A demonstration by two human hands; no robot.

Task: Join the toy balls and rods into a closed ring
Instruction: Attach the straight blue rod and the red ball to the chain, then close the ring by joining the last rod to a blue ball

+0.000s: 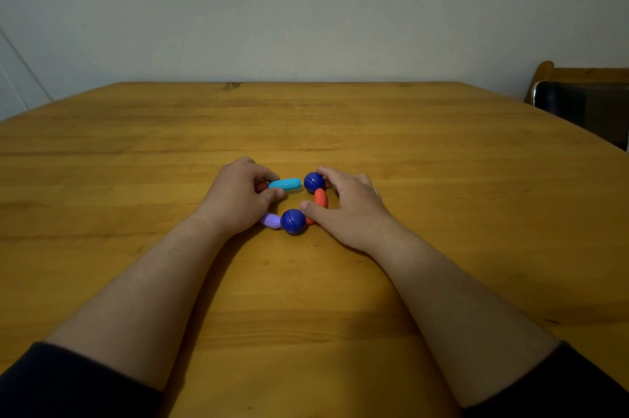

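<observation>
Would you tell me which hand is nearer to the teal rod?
Left. The left hand pinches the teal rod's left end; the right hand lies past the far blue ball, touching that ball and the orange rod.

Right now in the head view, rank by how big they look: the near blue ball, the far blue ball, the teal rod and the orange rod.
1. Teal rod, partly under the left hand
2. Near blue ball
3. Far blue ball, probably the same size, only farther
Orange rod: unranked, the right hand hides part.

Left hand (238, 196) pinching teal rod (285, 184), seemingly just short of blue ball (313, 182)
</observation>
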